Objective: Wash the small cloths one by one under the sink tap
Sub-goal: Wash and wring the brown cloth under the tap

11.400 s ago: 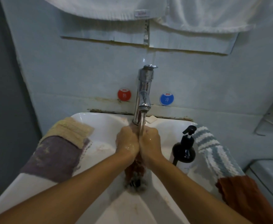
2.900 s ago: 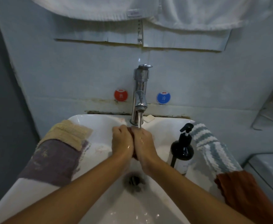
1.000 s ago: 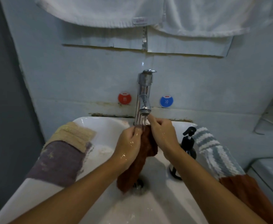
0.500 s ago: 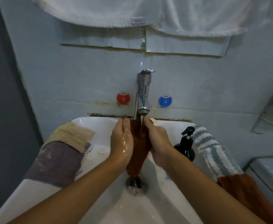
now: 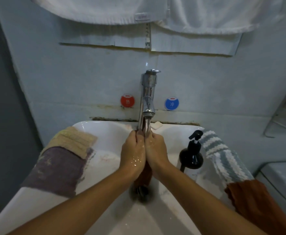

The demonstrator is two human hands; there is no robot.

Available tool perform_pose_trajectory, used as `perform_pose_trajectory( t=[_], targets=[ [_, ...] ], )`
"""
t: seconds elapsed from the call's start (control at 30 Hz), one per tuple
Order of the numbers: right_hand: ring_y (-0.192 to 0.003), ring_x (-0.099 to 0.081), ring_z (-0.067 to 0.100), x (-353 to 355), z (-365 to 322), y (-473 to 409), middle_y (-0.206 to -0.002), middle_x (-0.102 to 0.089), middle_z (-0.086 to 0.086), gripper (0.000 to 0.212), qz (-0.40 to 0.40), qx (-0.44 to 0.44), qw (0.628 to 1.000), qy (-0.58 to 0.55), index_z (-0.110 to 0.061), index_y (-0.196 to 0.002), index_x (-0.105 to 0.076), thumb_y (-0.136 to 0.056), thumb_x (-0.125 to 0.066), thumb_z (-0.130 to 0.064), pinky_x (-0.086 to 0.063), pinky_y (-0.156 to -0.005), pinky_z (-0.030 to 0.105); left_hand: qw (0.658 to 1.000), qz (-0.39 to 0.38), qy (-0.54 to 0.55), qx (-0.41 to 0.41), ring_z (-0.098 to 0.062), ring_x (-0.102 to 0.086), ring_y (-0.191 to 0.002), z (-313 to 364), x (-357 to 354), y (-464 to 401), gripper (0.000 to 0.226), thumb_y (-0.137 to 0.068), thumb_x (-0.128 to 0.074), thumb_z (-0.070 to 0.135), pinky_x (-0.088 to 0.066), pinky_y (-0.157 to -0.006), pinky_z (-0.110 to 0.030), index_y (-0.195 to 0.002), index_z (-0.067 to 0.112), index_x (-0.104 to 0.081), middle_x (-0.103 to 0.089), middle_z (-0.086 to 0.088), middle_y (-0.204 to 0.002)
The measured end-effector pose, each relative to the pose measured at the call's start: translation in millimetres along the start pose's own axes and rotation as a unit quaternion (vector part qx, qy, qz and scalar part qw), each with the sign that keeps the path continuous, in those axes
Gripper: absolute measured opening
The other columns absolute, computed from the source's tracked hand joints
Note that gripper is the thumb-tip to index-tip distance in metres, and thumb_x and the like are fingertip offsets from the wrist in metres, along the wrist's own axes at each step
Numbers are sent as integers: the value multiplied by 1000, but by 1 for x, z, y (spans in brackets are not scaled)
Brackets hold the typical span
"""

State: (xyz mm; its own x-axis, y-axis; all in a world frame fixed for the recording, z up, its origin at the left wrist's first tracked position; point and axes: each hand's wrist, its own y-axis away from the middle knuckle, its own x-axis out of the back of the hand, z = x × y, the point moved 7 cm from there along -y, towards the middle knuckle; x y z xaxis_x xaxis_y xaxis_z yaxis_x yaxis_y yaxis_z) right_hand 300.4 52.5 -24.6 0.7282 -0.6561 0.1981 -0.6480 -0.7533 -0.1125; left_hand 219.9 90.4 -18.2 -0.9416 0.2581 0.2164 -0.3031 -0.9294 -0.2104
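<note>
1. Pressed together under the tap point(image 5: 147, 99): left hand point(image 5: 133, 154) and right hand point(image 5: 155, 152), fingers curled, gripping the rust-brown cloth point(image 5: 143, 177) between them.
2. Hanging from the palms over the drain point(image 5: 141, 192), mid-sink point(image 5: 108, 138); likely wet.
3. Draped on the sink's left edge: beige cloth point(image 5: 75, 139), purple cloth point(image 5: 55, 168).
4. On the right edge: striped cloth point(image 5: 223, 156), brown cloth point(image 5: 256, 202), soap bottle point(image 5: 191, 155).

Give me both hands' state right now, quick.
Left hand: closed, gripping the wet rust-brown small cloth under the chrome tap.
Right hand: closed, gripping the same cloth.
</note>
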Motion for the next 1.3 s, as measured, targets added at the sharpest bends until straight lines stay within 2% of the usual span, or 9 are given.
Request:
perform_pose_trajectory(
  t=[0.13, 0.37, 0.47, 0.6, 0.77, 0.93, 1.03, 1.17, 1.3],
  targets=[
    [-79, -69, 11, 5, 1, -5, -80, -71, 0, 35, 19, 10, 999, 31, -19, -94, -70, -106, -43, -36, -57, -72, 25, 1000, -4, -19, 0, -7, -63, -73, 4, -4, 1, 26, -105, -38, 29, -45, -58, -13, -89, 24, -58, -62, 5, -78],
    [-78, -70, 21, 1, 12, -9, -78, -70, 7, 39, 22, -42, 998, 33, -14, -85, -69, -107, -42, -31, -53, -66, 27, 998, 44, -22, 30, -14, -58, -70, 5, 3, 4, 35, -106, -34, 26, -43, -58, -23, -76, 21, -53, -57, 2, -72],
    [-82, -69, 22, 1, 20, -6, -91, -73, 15, 43, -31, -95, 995, -3, -10, -93, -70, -107, -39, -37, -53, -71, 30, 998, 62, -1, -21, -9, -55, -73, 16, 8, 8, 30, -106, -32, 26, -40, -64, -24, -86, 19, -54, -56, 6, -75],
    [-84, -69, 17, 2, 6, 0, -90, -73, 8, 42, -40, -37, 998, -18, -13, -95, -71, -106, -41, -41, -53, -73, 26, 998, 34, -34, 30, -16, -58, -80, 1, 7, -3, 31, -105, -31, 31, -48, -71, -30, -92, 17, -55, -57, 2, -80],
    [-80, -69, 16, 0, -8, -5, -85, -72, 6, 34, 32, 37, 998, 31, -10, -94, -69, -106, -45, -30, -59, -77, 32, 998, 5, -55, 29, -3, -52, -61, 0, 1, -5, 31, -103, -44, 16, -39, -46, -3, -74, 26, -46, -51, 10, -71],
    [-80, -69, 10, 6, -1, -2, -84, -73, -1, 34, -3, 24, 1000, -16, -19, -95, -70, -106, -43, -36, -56, -75, 25, 1000, 25, -12, 4, -13, -62, -80, 3, 3, 1, 30, -105, -36, 30, -53, -73, -28, -88, 20, -59, -63, 1, -82],
    [-79, -67, 8, 4, -5, 3, -81, -70, -5, 34, -11, 45, 999, -13, -20, -90, -67, -105, -43, -39, -48, -70, 15, 994, 22, 3, 106, -18, -61, -84, -16, 3, -3, 37, -104, -31, 37, -52, -80, -36, -99, 16, -61, -65, -7, -93],
    [-82, -66, 11, 2, -2, 1, -84, -68, -2, 31, 6, 25, 1000, 13, -20, -92, -65, -105, -43, -38, -47, -70, 20, 977, 6, 54, 208, -19, -60, -83, -25, -3, 3, 39, -105, -29, 38, -42, -59, -28, -107, 13, -58, -63, -11, -94],
    [-78, -65, 7, 3, -9, 3, -83, -68, -1, 35, 23, 61, 997, 28, -15, -94, -68, -105, -43, -37, -51, -73, 21, 989, 6, 24, 148, -8, -53, -65, -12, 0, -2, 38, -107, -29, 29, -36, -49, -15, -80, 18, -53, -56, -2, -76]
  ],
)
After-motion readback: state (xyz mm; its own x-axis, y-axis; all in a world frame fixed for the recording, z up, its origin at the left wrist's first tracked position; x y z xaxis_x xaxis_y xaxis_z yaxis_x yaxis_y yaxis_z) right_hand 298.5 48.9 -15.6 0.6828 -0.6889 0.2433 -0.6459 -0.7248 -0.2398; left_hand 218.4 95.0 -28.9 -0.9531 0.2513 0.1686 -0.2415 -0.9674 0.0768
